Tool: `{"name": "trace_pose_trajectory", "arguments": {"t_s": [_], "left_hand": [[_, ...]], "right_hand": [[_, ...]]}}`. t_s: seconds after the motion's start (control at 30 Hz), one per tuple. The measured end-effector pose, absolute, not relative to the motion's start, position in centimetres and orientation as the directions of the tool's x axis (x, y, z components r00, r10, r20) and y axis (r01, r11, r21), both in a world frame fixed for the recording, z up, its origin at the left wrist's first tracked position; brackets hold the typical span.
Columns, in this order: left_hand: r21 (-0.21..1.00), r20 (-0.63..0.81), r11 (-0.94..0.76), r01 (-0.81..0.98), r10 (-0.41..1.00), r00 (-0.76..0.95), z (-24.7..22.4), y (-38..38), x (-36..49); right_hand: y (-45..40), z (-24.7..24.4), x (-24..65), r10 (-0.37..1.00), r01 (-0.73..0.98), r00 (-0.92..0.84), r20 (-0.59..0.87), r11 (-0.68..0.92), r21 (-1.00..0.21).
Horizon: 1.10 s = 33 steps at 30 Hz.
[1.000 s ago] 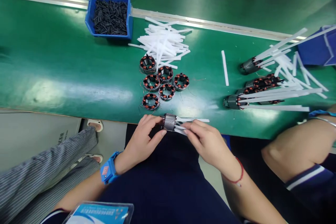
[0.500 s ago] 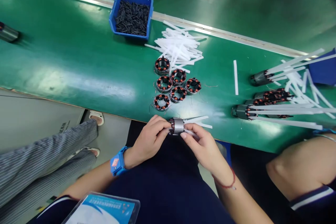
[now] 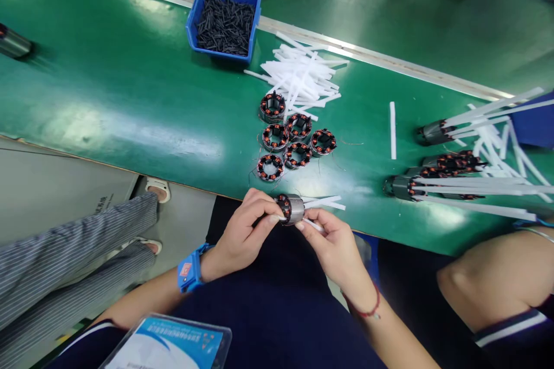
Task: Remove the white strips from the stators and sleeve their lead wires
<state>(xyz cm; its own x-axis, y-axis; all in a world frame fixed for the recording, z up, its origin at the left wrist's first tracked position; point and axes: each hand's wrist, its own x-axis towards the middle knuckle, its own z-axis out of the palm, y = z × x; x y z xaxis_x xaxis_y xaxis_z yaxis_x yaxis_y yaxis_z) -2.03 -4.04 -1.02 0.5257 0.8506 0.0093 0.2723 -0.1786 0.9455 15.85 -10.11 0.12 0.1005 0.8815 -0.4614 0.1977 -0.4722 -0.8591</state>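
Observation:
A motor stator (image 3: pixel 296 209) with a grey steel body and copper windings lies on its side at the table's front edge, between my two hands. At its left face my left hand (image 3: pixel 247 230) is closed in a pinch on the tip of a white strip. On the other side, my right hand (image 3: pixel 331 242) has thumb and fingers closed round a white strip (image 3: pixel 313 224) by the stator's right end. More white strips (image 3: pixel 326 202) stick out to the right from the same stator. Beyond it several stators (image 3: pixel 298 155) stand on end in a cluster.
Behind the cluster is a pile of white strips (image 3: pixel 303 72); left of it stands a blue bin (image 3: pixel 253 29) of small black pieces. A single strip (image 3: pixel 393 130) lies farther right, near stators (image 3: pixel 402 187) filled with strips. A co-worker's arm (image 3: pixel 497 271) is at right.
The stator has turned a little, so more of its wound left face shows. Both hands keep their pinch beside it. The whole view has shifted slightly.

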Motion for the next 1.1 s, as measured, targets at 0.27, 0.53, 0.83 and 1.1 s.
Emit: {"name": "trace_pose_trajectory", "arguments": {"t_s": [0.27,0.53,0.83,1.1], "left_hand": [[0.845,-0.074,-0.207,0.494,0.868,0.491,-1.4,-3.9,-1.0],[0.835,-0.078,-0.216,0.506,0.864,0.498,-1.1,-3.8,-0.8],[0.941,-0.289,0.335,-0.040,0.862,0.418,-1.2,-3.3,-0.8],[0.685,-0.402,0.719,-0.116,0.506,0.763,-0.5,-3.6,2.1]], "right_hand": [[-10.0,0.2,15.8,0.931,0.261,0.117,-0.347,-0.366,-0.893],[-10.0,0.5,18.1,0.904,0.336,-0.061,-0.423,-0.380,-0.862],[-14.0,-1.2,18.2,0.837,0.668,0.373,0.400,0.057,-0.742],[-12.8,-1.3,18.0,0.983,0.577,0.126,0.132,0.036,-0.816]]}}
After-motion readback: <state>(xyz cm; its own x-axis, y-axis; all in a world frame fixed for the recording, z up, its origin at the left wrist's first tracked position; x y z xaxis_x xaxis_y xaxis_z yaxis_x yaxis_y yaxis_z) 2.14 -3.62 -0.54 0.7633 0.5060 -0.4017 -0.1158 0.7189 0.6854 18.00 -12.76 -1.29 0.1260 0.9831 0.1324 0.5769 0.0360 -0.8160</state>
